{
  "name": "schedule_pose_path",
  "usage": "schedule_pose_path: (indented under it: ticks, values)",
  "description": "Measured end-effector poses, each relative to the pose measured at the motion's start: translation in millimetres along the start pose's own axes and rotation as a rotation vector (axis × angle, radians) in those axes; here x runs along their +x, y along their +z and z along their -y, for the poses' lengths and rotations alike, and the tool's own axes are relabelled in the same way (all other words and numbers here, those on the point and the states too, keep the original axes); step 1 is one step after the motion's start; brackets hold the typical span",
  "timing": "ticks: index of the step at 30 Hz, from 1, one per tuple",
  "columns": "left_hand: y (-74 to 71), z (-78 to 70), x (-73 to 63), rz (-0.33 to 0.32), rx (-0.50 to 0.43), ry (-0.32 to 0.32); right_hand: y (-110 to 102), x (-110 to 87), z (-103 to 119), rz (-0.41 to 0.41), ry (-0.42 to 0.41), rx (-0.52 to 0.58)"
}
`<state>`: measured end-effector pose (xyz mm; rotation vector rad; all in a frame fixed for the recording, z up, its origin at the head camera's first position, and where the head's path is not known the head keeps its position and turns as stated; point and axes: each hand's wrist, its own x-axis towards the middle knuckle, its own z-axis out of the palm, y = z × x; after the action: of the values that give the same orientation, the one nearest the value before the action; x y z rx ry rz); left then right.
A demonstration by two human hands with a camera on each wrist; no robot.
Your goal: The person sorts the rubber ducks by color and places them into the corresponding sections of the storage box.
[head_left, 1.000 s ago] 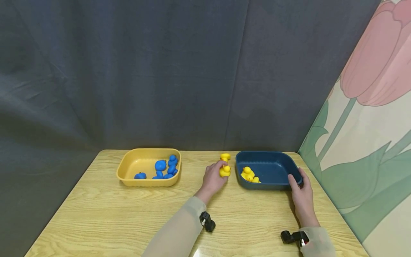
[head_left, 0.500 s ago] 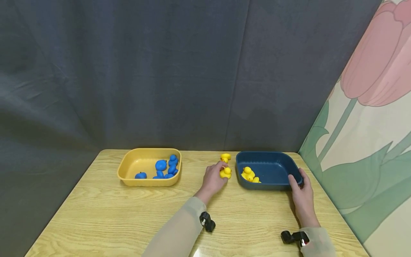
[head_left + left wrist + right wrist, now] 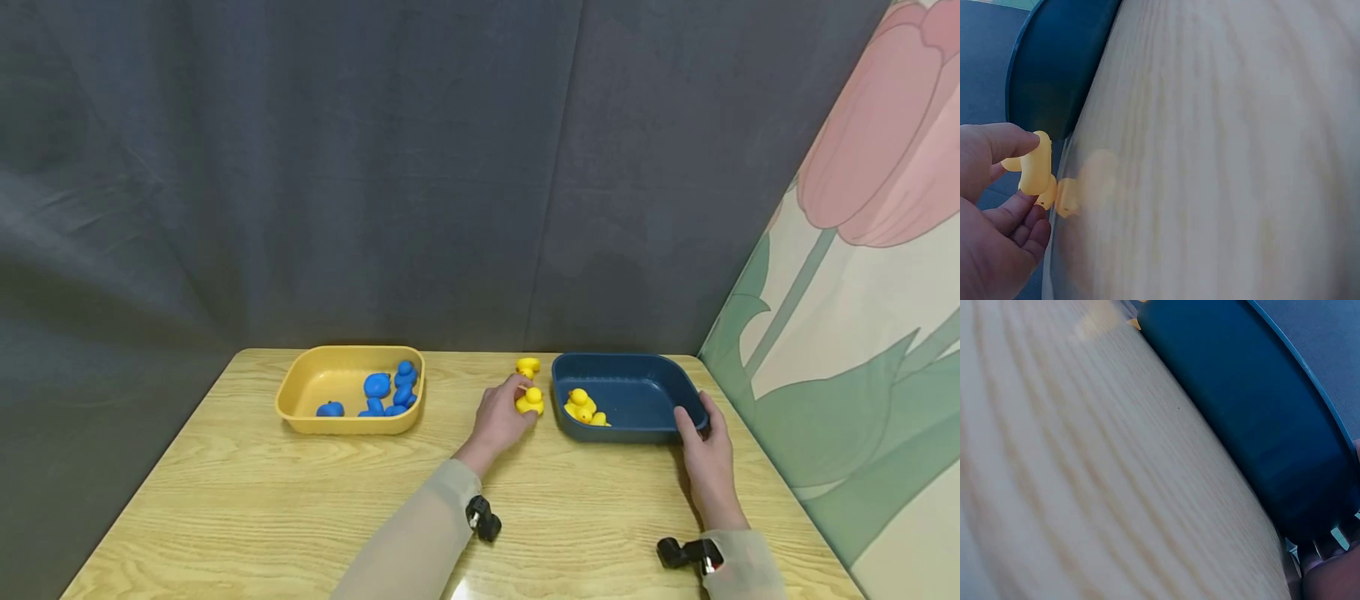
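Observation:
My left hand [image 3: 504,417] pinches a yellow rubber duck [image 3: 531,401] between thumb and fingers, just left of the dark blue bin [image 3: 637,435]. The left wrist view shows the same rubber duck [image 3: 1036,165] between the fingertips, low over the wooden table. Right behind it in the head view is a second yellow duck [image 3: 528,365], partly hidden. My right hand [image 3: 707,458] grips the blue bin's front right corner, thumb over the rim. Several yellow ducks [image 3: 580,406] lie in that bin's left end. In the right wrist view, only the bin's outer wall [image 3: 1235,394] and a bit of the hand show.
A yellow bin [image 3: 348,426] with several blue ducks [image 3: 377,385] stands at the table's back left. Behind the wooden table [image 3: 300,508] hangs a dark grey curtain [image 3: 390,175]. A tulip-patterned wall covering [image 3: 847,400] runs along the right side.
The left hand and its duck have shifted slightly to the right, towards the blue bin. The right hand keeps its grip on the bin's corner.

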<state>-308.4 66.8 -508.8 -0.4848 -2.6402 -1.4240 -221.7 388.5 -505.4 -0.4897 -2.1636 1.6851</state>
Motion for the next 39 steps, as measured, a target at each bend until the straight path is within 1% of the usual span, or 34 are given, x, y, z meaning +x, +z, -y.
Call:
schedule_pose_path:
  ticks: [2, 5, 10, 16, 20, 24, 29, 33, 39]
  values:
    - [-0.9, -2.3, 0.8, -0.007, -0.014, 0.003, 0, 3.3, -6, -0.005, -0.014, -0.011]
    - [-2.8, -7.2, 1.9, -0.013, -0.031, -0.003, 0, 5.1, -9, -0.010, -0.024, -0.013]
    - [-5.8, -16.8, 4.4, -0.024, -0.047, 0.003, 0, 5.7, -10, -0.010, -0.033, -0.012]
    - [-5.8, -28.4, 5.2, -0.031, -0.090, 0.025, 0, 4.5, -8, -0.012, -0.019, -0.007]
    - [-1.1, -35.3, 4.5, -0.040, -0.119, 0.042, 0, 2.1, -6, -0.011, -0.013, -0.009]
    - [4.3, -42.8, 2.4, -0.036, -0.138, 0.033, 0, 0.9, -6, -0.010, -0.011, -0.012]
    - [9.9, -50.6, 0.4, -0.035, -0.136, 0.036, 0, 0.3, -8, -0.016, -0.025, -0.021]
    - [14.8, -52.7, 0.5, -0.028, -0.136, 0.037, 0, -0.9, -8, -0.021, -0.044, -0.035]
    - [22.7, -51.7, 2.4, -0.018, -0.147, 0.020, 3, -0.7, -10, -0.020, -0.055, -0.054]
